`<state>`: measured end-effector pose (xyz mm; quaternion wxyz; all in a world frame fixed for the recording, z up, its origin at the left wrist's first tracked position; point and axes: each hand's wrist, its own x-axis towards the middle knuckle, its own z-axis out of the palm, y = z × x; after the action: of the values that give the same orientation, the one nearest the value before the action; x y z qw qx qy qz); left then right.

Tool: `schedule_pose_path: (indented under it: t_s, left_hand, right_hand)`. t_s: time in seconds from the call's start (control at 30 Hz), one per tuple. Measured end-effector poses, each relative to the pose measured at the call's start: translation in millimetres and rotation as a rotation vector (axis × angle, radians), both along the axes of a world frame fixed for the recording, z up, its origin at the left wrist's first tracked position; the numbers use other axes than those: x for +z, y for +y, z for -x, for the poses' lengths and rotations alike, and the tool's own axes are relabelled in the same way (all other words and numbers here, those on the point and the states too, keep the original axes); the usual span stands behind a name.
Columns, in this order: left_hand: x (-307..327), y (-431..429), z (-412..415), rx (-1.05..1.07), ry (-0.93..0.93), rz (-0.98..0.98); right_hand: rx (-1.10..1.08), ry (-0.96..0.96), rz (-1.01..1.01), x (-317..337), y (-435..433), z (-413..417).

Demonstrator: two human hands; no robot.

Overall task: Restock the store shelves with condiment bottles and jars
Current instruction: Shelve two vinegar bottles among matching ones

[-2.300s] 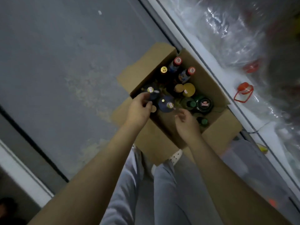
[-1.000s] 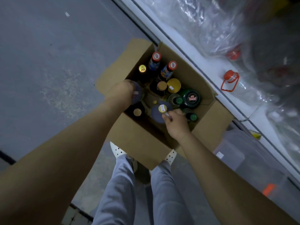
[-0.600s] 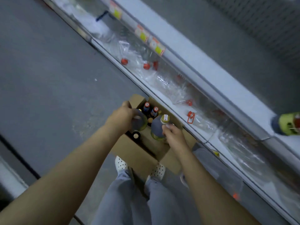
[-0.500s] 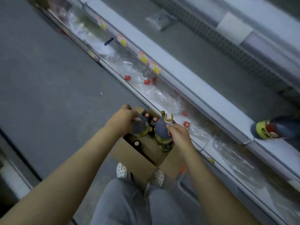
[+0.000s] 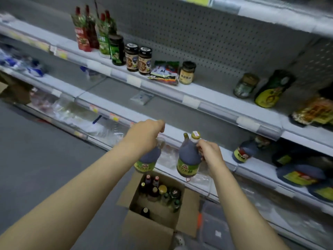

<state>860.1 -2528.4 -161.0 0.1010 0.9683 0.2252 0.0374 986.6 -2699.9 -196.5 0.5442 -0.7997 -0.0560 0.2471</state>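
Bottles, two, dark, green-labelled: left bottle (image 5: pixel 147 159) hanging from left grip (image 5: pixel 146 134), curled over its top; right bottle (image 5: pixel 189 159) pinched at the neck by right grip (image 5: pixel 209 150). Both upright above the carton (image 5: pixel 149 230), short of the shelf (image 5: pixel 216 130) ahead-right, where a matching bottle (image 5: pixel 245 152) lies. Right grip nearer. Label script too blurred to read.

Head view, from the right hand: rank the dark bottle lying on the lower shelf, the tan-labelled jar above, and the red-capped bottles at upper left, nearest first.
From the right hand:
1. dark bottle, lying on the lower shelf, just right of the hand.
2. tan-labelled jar, on the upper shelf, above the hand.
3. red-capped bottles, same upper shelf, far left.
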Motion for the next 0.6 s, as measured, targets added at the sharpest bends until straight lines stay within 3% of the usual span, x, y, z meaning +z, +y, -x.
schedule_pose_path:
  t_s: [0.13, 0.33, 0.6]
  left_hand:
    - [34, -4, -3, -0.122, 0.015, -0.167]
    - [85, -19, -9, -0.196, -0.054, 0.09]
    - [115, -110, -37, -0.342, -0.069, 0.208]
  right_hand:
    - [-0.105, -0.007, -0.061, 10, -12, 15]
    - [-0.23, -0.014, -0.117, 18, -51, 33]
    - [-0.54, -0.064, -0.241, 48, -146, 39]
